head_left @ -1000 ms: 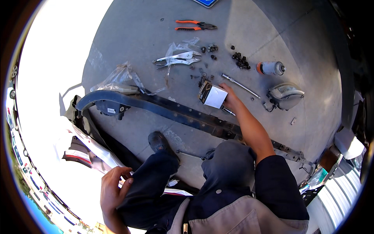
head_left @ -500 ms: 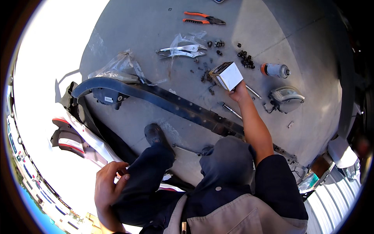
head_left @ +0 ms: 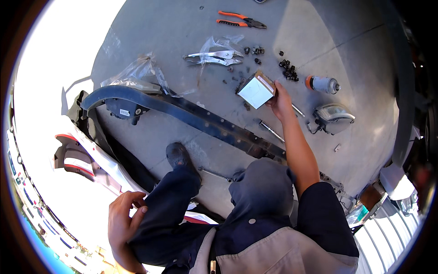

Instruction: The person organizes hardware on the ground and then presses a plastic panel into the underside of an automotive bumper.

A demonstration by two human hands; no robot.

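Note:
Out over the floor, my right hand (head_left: 281,101) grips a small cardboard box (head_left: 256,92) by its right side; the pale face of the box is turned up toward me. Some of the loose bolts under and behind the box are hidden by it. My left hand (head_left: 125,217) hovers or rests beside my left knee, which I cannot tell apart. Its fingers are loosely curled, the thumb stands away from them, and nothing shows in it. Beyond the box lie locking pliers (head_left: 214,58) partly in clear plastic and a cluster of black nuts or bolts (head_left: 289,71).
A long dark curved bar (head_left: 196,116) crosses the floor before my feet. Orange-handled pliers (head_left: 242,20) lie at the far side. On the right are a spray can (head_left: 324,84) and a lamp unit (head_left: 334,118). A wrench (head_left: 214,174) lies between my feet; a metal rod (head_left: 272,131) is near my right forearm.
My right hand has turned the box and shifted it slightly left, so a different side and a label strip show. My left hand has stayed nearly in place.

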